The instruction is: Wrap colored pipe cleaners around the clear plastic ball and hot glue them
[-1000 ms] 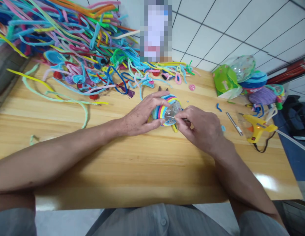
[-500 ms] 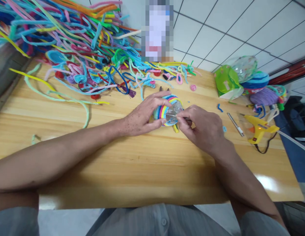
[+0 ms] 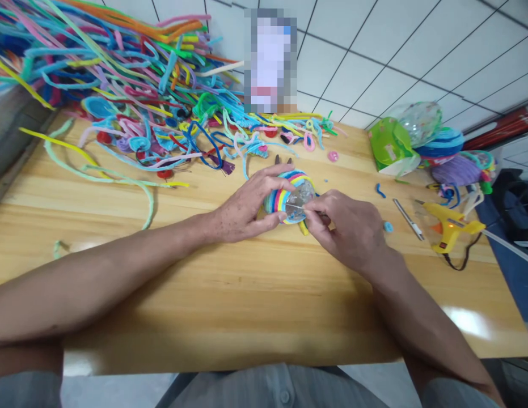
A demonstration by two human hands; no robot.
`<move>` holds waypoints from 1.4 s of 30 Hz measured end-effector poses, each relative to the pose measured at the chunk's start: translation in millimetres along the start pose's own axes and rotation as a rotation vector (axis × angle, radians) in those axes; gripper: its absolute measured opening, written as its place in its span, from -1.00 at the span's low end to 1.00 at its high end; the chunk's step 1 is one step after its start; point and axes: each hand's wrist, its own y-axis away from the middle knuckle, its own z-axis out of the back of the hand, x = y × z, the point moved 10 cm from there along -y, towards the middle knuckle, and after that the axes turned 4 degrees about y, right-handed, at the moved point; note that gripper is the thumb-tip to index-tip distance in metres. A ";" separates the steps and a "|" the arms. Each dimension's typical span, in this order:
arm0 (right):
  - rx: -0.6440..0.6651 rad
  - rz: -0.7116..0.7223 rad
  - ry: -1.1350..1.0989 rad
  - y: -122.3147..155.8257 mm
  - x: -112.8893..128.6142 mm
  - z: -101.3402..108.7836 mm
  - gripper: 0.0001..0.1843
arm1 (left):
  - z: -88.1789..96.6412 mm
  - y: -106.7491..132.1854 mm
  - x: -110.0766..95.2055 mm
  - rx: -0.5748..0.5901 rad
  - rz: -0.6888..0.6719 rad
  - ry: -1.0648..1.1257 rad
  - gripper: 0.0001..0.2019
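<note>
My left hand (image 3: 255, 207) is curled around a clear plastic piece wrapped in rainbow pipe cleaners (image 3: 282, 198), thumb on its near side and fingers over the top. The unwrapped clear end faces right. My right hand (image 3: 346, 229) pinches a thin, shiny tool (image 3: 296, 206) whose tip reaches over that clear end; its exact kind is hidden by the fingers. A short yellow pipe cleaner piece (image 3: 304, 228) shows beneath the wrapped piece. Two dark prongs (image 3: 283, 160) stick out behind my left fingers.
Loose pipe cleaners (image 3: 131, 85) are heaped at the back left. At right lie a yellow glue gun (image 3: 453, 224) with its cord, a slim cutter (image 3: 408, 219) and a blue coil (image 3: 388, 226). A green box (image 3: 392, 144) stands behind them. A blurred-out upright object (image 3: 270, 62) is at the back.
The whole view has shifted slightly, so things sit a little lower. Both hands keep their hold, and the thin tool stays at the clear end with hardly any movement.
</note>
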 end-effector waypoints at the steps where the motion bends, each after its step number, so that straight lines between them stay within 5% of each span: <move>1: -0.008 0.007 0.007 0.5 1.1 0.3 -0.84 | 0.2 0.5 -0.4 -0.007 -0.005 -0.001 -0.52; 12: -0.092 0.047 0.023 2.9 4.3 2.9 -0.87 | 0.4 -0.2 -3.2 -0.011 0.002 0.027 -0.50; 21: -0.096 0.045 -0.082 14.5 2.1 2.8 -0.71 | -0.1 0.2 -4.0 -0.027 0.008 0.027 -0.49; 42: -0.073 0.096 -0.101 21.3 6.6 -7.4 -0.79 | -0.6 0.3 -6.1 -0.013 0.005 0.030 -0.45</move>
